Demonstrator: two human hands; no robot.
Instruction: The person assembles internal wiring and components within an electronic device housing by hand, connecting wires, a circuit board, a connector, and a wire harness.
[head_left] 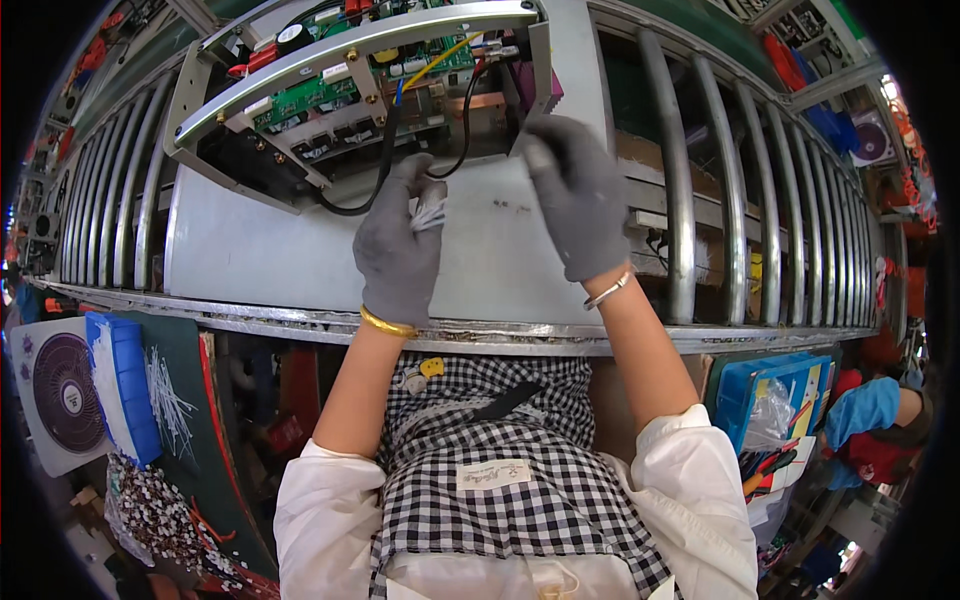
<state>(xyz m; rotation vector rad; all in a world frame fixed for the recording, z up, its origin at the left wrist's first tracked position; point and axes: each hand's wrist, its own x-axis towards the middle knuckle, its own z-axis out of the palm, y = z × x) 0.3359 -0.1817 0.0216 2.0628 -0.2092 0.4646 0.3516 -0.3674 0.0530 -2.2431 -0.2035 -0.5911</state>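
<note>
My left hand (401, 240), in a grey glove, is closed round a small bundle of white strips (430, 213) that look like cable ties. Its fingertips are close to the black cables (389, 160) hanging from an open metal chassis (300, 75). Green circuit boards (310, 100), a yellow wire (440, 62) and other wiring show inside the frame. My right hand (577, 195), also gloved in grey, hovers by the chassis's lower right corner. Its fingers are bent, slightly blurred and apart from the thumb, with nothing visible in them.
The chassis rests on a pale metal plate (260, 250) between metal rollers (735, 170). At left are a blue bin (122, 385), loose white cable ties (170, 400) and a fan (68, 395). A blue tray (740, 400) with tools stands at right, near another person's sleeve (860, 412).
</note>
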